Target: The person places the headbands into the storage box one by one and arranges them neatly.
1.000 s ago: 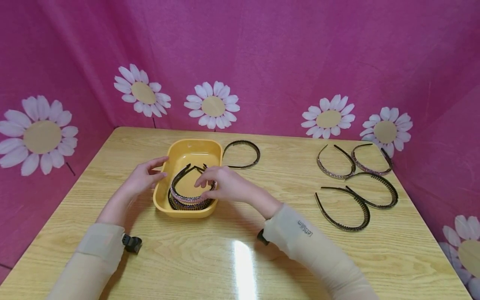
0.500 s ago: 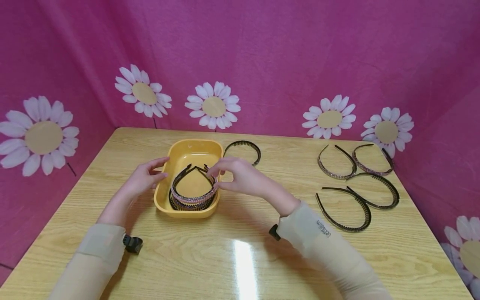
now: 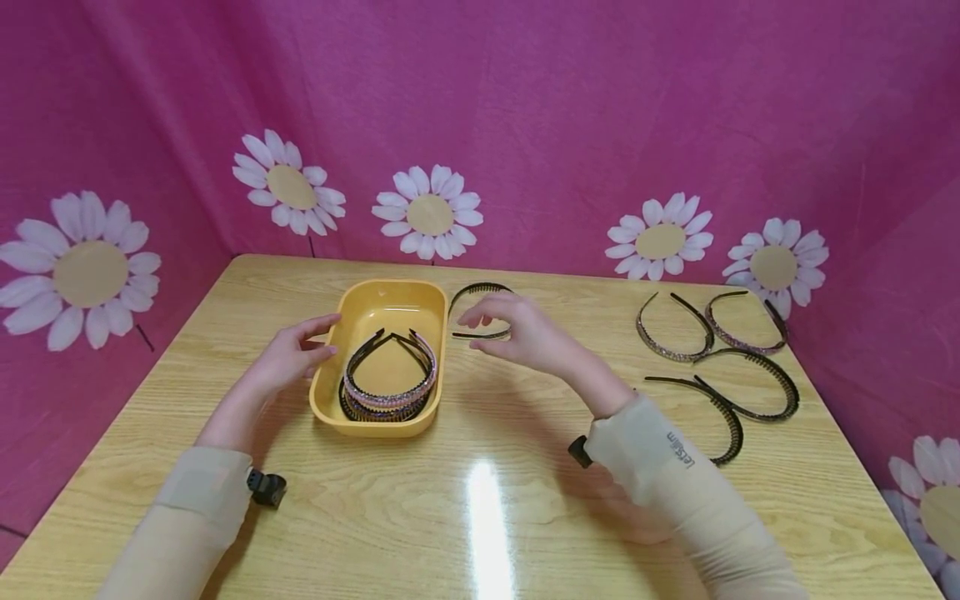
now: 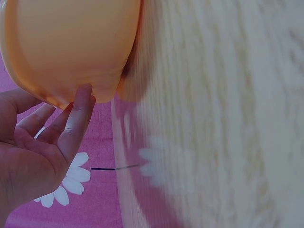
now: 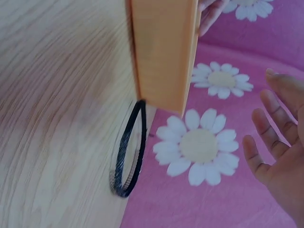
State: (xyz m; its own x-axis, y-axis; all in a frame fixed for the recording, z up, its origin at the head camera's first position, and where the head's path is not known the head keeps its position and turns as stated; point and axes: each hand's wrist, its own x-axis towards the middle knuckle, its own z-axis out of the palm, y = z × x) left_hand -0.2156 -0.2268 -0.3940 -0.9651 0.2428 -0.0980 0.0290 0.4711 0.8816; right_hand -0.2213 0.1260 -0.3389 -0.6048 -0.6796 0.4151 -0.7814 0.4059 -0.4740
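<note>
A yellow plastic tub [image 3: 378,428] stands left of the table's middle, with several stacked headbands [image 3: 386,398], glittery pink and black, near its front end. My left hand [image 3: 288,357] touches the tub's left side; in the left wrist view its straight fingers [image 4: 78,116] lie against the outer wall. Right of the tub, my right hand [image 3: 525,333] is above the table with nothing between its relaxed fingers. It overlaps a lone black toothed headband [image 3: 476,288] in the head view, partly hiding it. The right wrist view shows this headband [image 5: 124,156] whole, beside the tub's end.
Several more headbands lie at the table's right, some glittery [image 3: 667,354] and some plain black with teeth [image 3: 783,387]. My right forearm covers part of the nearest one [image 3: 731,433]. A pink flowered cloth [image 3: 540,150] hangs behind the table [image 3: 390,517].
My right hand has left the headbands in the tub and moved right, over toward the lone black headband. The left hand stays at the tub's side.
</note>
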